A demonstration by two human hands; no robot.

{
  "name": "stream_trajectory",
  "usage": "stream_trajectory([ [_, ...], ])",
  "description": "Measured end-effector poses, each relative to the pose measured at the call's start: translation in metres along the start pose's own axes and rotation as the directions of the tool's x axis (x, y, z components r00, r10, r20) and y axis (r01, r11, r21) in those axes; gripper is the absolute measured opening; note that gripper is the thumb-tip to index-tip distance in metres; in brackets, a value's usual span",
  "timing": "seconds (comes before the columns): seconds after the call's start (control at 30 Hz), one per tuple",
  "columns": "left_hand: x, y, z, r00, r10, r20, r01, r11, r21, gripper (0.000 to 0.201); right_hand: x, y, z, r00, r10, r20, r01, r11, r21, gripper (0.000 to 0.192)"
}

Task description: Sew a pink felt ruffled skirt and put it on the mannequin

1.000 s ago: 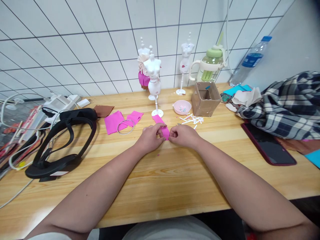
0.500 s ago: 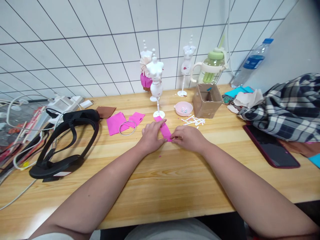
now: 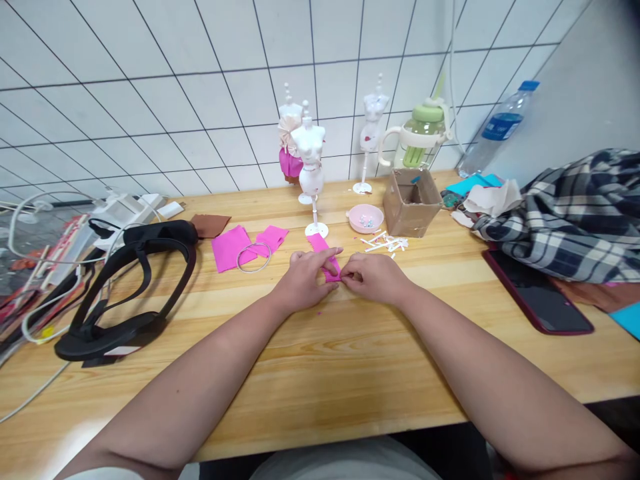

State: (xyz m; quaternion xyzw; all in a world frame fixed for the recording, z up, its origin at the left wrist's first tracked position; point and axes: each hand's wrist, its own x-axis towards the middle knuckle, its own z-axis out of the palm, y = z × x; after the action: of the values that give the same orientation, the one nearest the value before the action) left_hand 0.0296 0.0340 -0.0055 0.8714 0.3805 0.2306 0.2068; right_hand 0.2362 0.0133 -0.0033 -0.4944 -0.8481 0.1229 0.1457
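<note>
- both arms are bare the whole way up, no sleeves showing past the elbows, no watch, no bracelets
- left hand has no rings or gloves as far as I can see, nails look short and plain
- right hand same deal, bare, nothing on the wrist
- forearms are pretty thick and rounded, wide at the bottom edge of the view
- a bit of light grey/whitish clothing peeks in at the very bottom, between the arms, plus a pale sliver by the left elbow
</note>
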Motion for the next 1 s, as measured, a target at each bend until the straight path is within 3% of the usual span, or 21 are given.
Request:
stream_trajectory([
  [0.27, 0.002, 0.001, 0.000, 0.994, -0.085, -0.071, 0.080, 0.995, -0.065, 0.055, 0.000, 0.001, 0.000, 0.994, 0.030, -0.106, -0.011, 0.985, 0.174, 0.018],
  [0.37, 0.002, 0.001, 0.000, 0.992, -0.103, -0.079, 0.086, 0.978, -0.190, 0.058, 0.000, 0.000, -0.001, 0.988, 0.071, -0.139, -0.034, 0.966, 0.255, 0.012],
  [0.43, 0.001, 0.000, -0.001, 0.990, -0.125, -0.072, 0.093, 0.935, -0.343, 0.064, 0.001, -0.001, -0.004, 0.983, 0.104, -0.150, -0.036, 0.918, 0.395, 0.010],
  [0.5, 0.000, 0.000, -0.004, 0.987, -0.163, -0.003, 0.138, 0.849, -0.510, 0.070, 0.000, 0.001, -0.010, 0.979, 0.155, -0.130, -0.041, 0.780, 0.624, 0.012],
  [0.6, -0.003, 0.001, -0.010, 0.959, -0.181, 0.218, 0.283, 0.654, -0.702, 0.081, -0.002, 0.008, -0.022, 0.966, 0.259, -0.009, -0.089, 0.366, 0.926, 0.024],
  [0.67, -0.004, 0.001, -0.015, 0.920, -0.164, 0.357, 0.386, 0.535, -0.751, 0.098, -0.003, 0.014, -0.028, 0.956, 0.272, 0.109, -0.147, 0.123, 0.981, 0.029],
  [0.73, -0.004, 0.001, -0.019, 0.903, -0.153, 0.401, 0.420, 0.505, -0.754, 0.103, -0.004, 0.018, -0.030, 0.943, 0.245, 0.224, -0.240, 0.037, 0.970, 0.029],
  [0.77, -0.003, -0.001, -0.020, 0.916, -0.160, 0.367, 0.394, 0.530, -0.751, 0.098, -0.004, 0.019, -0.029, 0.932, 0.235, 0.276, -0.295, 0.047, 0.954, 0.029],
  [0.87, 0.001, -0.009, -0.019, 0.953, -0.277, 0.125, 0.281, 0.646, -0.709, 0.076, -0.002, 0.017, -0.021, 0.894, 0.262, 0.363, -0.415, 0.178, 0.892, 0.024],
  [1.0, 0.007, -0.024, -0.015, 0.923, -0.369, -0.108, 0.219, 0.735, -0.642, 0.067, 0.001, 0.011, -0.011, 0.899, 0.298, 0.320, -0.418, 0.372, 0.828, 0.022],
])
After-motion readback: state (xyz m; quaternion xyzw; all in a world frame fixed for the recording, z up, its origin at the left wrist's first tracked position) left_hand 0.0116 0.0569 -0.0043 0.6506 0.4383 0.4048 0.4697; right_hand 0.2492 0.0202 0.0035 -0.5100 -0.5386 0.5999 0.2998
